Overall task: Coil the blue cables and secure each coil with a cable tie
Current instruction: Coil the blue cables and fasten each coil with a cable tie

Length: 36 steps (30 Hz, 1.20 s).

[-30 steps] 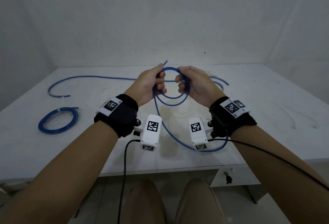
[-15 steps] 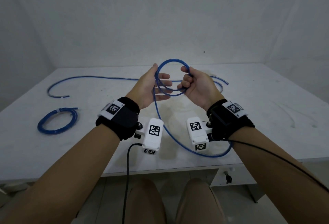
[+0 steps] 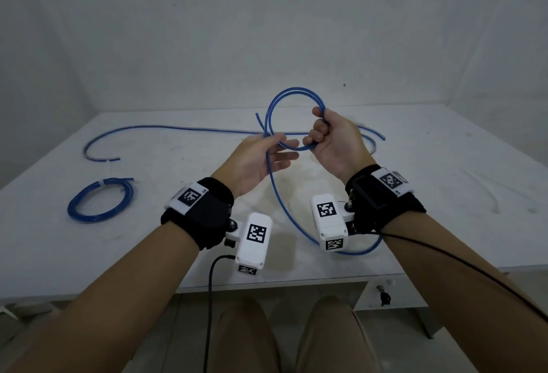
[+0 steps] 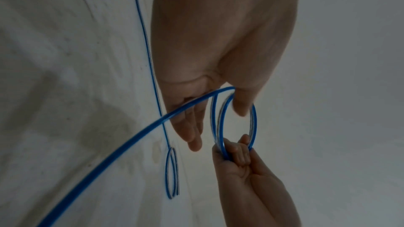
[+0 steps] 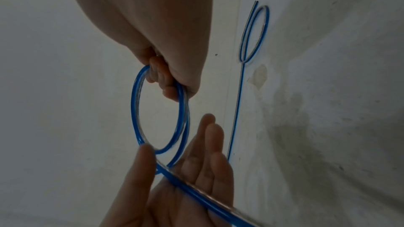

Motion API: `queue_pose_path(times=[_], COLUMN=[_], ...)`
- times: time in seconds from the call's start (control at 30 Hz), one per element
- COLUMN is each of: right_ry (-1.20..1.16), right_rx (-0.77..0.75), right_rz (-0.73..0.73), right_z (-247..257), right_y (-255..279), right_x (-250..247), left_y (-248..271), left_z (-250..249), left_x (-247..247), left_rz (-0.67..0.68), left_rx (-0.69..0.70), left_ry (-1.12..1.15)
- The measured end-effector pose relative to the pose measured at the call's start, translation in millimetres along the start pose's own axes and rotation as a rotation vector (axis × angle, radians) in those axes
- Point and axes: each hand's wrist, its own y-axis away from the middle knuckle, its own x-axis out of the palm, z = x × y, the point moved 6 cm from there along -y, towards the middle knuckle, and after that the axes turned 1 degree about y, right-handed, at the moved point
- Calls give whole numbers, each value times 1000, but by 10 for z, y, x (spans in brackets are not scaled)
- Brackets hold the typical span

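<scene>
Your right hand (image 3: pixel 332 141) clamped the raised coil (image 3: pixel 296 99), while your left hand (image 3: pixel 261 159), fingers apart, lay nearer the slack tail (image 3: pixel 284 209) dropping toward the table (image 3: pixel 444 194).

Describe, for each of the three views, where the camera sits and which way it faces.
Head: worn on the head, looking forward and down at the table; both forearms and knees show.
Left wrist: looks along the left hand at the coil.
Right wrist: looks along the right hand.
All share the coil and both hands.
</scene>
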Motion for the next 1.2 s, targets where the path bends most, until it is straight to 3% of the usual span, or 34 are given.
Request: queue_pose_path(times=[0.13, 0.37, 0.8, 1.2], right_ry=[20, 30, 288, 338], right_rx=[12, 46, 33, 29], right_rz=[24, 41, 195, 173], right_z=[-67, -143, 135, 162], right_y=[42, 94, 63, 68], right_x=[9, -3, 7, 38], left_y=[-55, -50, -16, 38], left_z=[-35, -121, -135, -169], left_x=[-16, 9, -83, -88], left_rz=[-36, -60, 84, 171], left_rx=[67, 28, -68, -171], left_ry=[7, 341, 121, 215])
